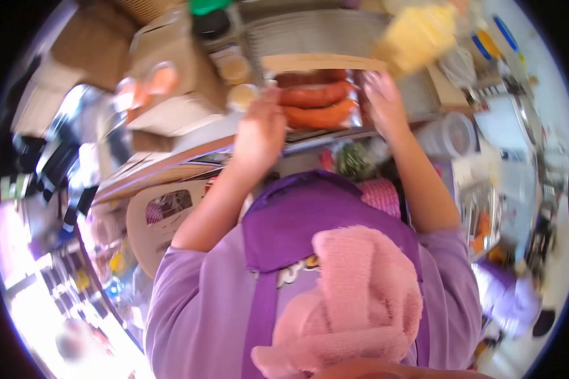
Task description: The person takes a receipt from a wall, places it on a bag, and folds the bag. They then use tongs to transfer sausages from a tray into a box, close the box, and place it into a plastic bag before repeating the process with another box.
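Both hands are on the sausage pack (316,101), which sits far centre, above the counter edge (189,148). I can't tell whether it is lifted or resting on something.
- Left hand (259,132): back to the camera, fingers curled around the pack's left end.
- Right hand (382,101): clamped on the right end, fingers over the clear wrap.
- Pack: three or so red-orange sausages lying crosswise under plastic, with a cardboard strip along the far edge.

Around it:
- Cardboard boxes (171,76) are far left, with small jars (234,66) just beside the pack.
- A metal tray (310,35) is behind the pack.
- A blurred yellow bag (417,35) is far right.
- A clear tub (452,134) is right of the right hand.
- Near the camera are a purple apron (303,215) and a pink towel (360,303) draped at the chest.

My read on the step: a two-handed hold on the pack, squared up between the palms, with the wrap looking closed.

For any next move, the film looks slick and the contents can roll, so grip the ends evenly and hold the pack level. The jars sit tight against the left hand, so there's little room to swing that way. The frame is motion-blurred, so the fine finger placement is uncertain.
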